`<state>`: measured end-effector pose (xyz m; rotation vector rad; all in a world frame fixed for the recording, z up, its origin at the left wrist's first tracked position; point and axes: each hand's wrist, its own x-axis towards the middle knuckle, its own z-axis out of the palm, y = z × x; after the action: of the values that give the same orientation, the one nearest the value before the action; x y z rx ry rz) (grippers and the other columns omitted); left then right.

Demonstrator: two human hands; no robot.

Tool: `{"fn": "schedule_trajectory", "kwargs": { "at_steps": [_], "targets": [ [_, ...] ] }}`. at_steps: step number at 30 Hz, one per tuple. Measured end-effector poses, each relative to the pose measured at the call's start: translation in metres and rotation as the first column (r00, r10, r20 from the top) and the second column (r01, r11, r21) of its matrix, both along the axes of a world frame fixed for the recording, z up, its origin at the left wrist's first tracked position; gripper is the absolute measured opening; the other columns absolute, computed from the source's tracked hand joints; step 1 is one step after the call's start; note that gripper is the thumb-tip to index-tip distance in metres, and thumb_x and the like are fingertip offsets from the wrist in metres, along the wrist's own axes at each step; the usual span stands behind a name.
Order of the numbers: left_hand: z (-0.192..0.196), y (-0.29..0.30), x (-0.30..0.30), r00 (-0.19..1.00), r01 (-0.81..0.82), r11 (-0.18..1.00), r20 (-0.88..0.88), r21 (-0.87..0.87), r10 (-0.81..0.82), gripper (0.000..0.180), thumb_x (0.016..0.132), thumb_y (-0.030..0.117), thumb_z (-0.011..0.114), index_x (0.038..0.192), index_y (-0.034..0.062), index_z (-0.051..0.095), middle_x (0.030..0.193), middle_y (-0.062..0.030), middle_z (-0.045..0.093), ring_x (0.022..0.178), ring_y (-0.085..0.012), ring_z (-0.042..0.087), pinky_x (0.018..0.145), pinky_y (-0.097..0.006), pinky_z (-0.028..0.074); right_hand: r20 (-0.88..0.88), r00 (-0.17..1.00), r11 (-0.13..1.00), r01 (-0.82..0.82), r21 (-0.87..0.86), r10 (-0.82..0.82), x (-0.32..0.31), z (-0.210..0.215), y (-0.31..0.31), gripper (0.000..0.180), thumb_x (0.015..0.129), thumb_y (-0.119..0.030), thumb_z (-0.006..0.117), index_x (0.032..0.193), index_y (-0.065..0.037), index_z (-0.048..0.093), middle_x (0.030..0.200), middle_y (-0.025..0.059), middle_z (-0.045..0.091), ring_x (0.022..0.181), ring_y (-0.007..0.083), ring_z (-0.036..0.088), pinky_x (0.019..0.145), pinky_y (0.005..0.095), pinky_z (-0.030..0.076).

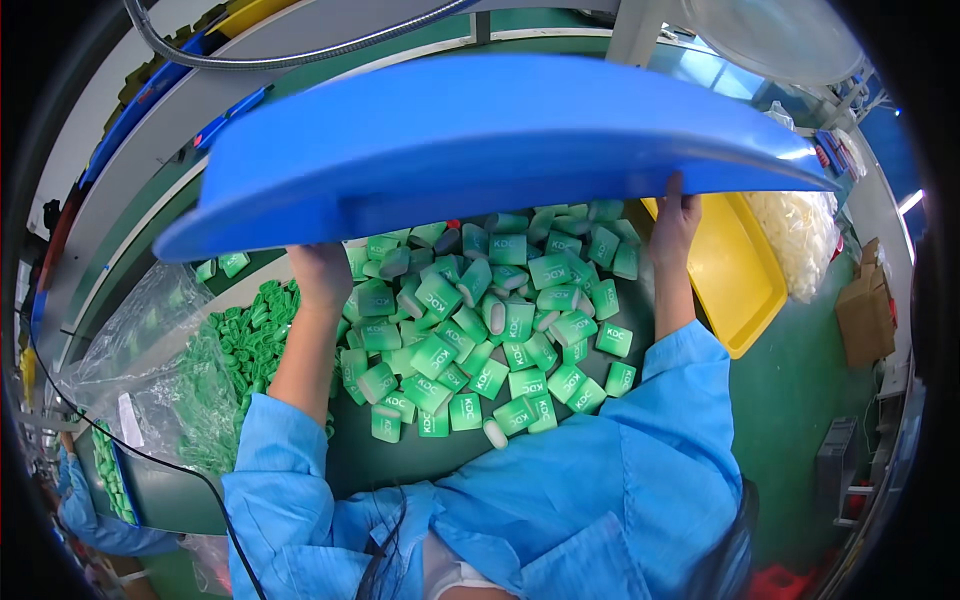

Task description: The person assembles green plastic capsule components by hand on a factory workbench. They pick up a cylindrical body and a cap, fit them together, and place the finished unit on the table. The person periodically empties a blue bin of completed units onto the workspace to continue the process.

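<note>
With both arms stretched forward, I hold up a large blue plastic tray [480,130], tipped on its side. My left hand [322,275] grips its lower rim on the left, and my right hand [676,225] grips the same rim toward the right; the tray hides some of the fingers. Below it, a loose heap of small green-and-white rounded cases [490,330] with white lettering spreads over the dark green table [400,465]. Some of the heap's far side is hidden behind the tray.
Left of my left forearm, small green plastic parts [255,335] spill beside a clear plastic bag [150,340]. A yellow tray [750,270] sits at the right, near bagged whitish pieces [795,235] and a cardboard box [865,310]. Another person's blue sleeve [110,530] shows at lower left.
</note>
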<state>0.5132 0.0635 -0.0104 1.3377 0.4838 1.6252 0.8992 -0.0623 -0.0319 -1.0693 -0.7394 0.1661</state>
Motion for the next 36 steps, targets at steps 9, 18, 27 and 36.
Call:
{"fn": "schedule_trajectory", "kwargs": {
  "at_steps": [9,18,27,36],
  "targets": [
    [0.072,-0.047,0.015,0.985,0.026,0.989,0.173,-0.146,0.0,0.034,0.096,0.036,0.036,0.11,0.0078,0.05,0.103,-0.0034,0.055,0.1,-0.0168,0.05,0.091,-0.035,0.039,0.104,0.995,0.98,-0.024,0.197,0.004,0.003,0.033,-0.042,0.028,0.095,-0.015,0.049,0.119,0.0,0.049,0.113,0.007,0.056,0.1,0.0154,0.054,0.084,0.033,0.046],
    [0.117,-0.131,0.036,0.677,0.54,0.765,-0.359,-0.35,-0.642,0.059,0.09,0.025,0.057,0.134,-0.0039,0.031,0.126,-0.0127,0.048,0.116,-0.0193,0.046,0.099,-0.033,0.036,-0.214,0.977,0.975,-0.059,-0.212,0.013,0.017,0.035,-0.221,0.041,0.095,-0.031,0.048,0.118,0.002,0.051,0.108,0.0102,0.061,0.096,0.0181,0.059,0.084,0.0299,0.047],
    [0.098,-0.15,0.032,0.651,0.538,0.335,0.129,-0.773,-0.748,0.042,0.082,0.01,0.055,0.121,-0.0022,0.046,0.104,-0.013,0.059,0.085,-0.0203,0.063,0.073,-0.034,0.054,-0.061,0.891,0.784,0.361,-0.505,-0.449,0.116,-0.063,-0.297,0.043,0.09,-0.042,0.053,0.099,-0.001,0.063,0.079,0.0084,0.065,0.067,0.0152,0.062,0.063,0.0268,0.051],
    [0.084,-0.131,-0.065,0.854,0.385,0.529,0.073,-0.756,-0.516,0.039,0.083,0.012,0.055,0.118,-0.0014,0.047,0.099,-0.0126,0.06,0.084,-0.0196,0.063,0.072,-0.032,0.055,-0.185,0.907,0.787,0.211,-0.58,-0.379,0.134,-0.056,-0.276,0.023,0.077,-0.018,0.063,0.087,0.002,0.063,0.073,0.0072,0.062,0.057,0.0178,0.057,0.055,0.0308,0.046]
  ]
}}
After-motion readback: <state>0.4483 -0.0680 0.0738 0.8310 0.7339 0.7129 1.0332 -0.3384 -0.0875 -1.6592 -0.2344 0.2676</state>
